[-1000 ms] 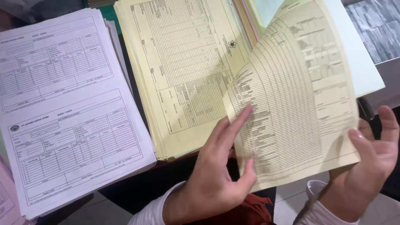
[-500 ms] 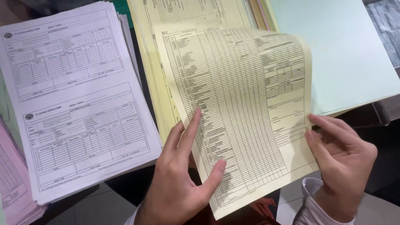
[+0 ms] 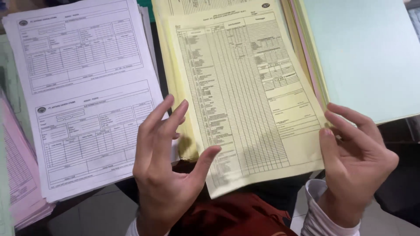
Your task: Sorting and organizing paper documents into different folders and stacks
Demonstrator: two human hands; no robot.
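Note:
A yellow printed form sheet (image 3: 249, 96) lies flat on top of a yellow stack (image 3: 168, 52), and its lower end juts past the table edge. My right hand (image 3: 356, 161) pinches the sheet's lower right edge, thumb on top and fingers beside and under it. Only the thumb of my left hand (image 3: 164, 161) touches the sheet's lower left edge. Its fingers are spread and raised over the gap between the yellow stack and the white stack.
A stack of white printed forms (image 3: 87, 87) lies to the left, with a pink stack (image 3: 19, 175) beyond it at the far left. A pale green stack (image 3: 367, 57) sits at the right. Red-brown cloth (image 3: 236, 214) and grey floor tiles (image 3: 96, 218) show below the table edge.
The yellow sheet, lifted and curled at the right a second ago, has swung left and settled flat on the yellow stack. My left fingers have come off its face.

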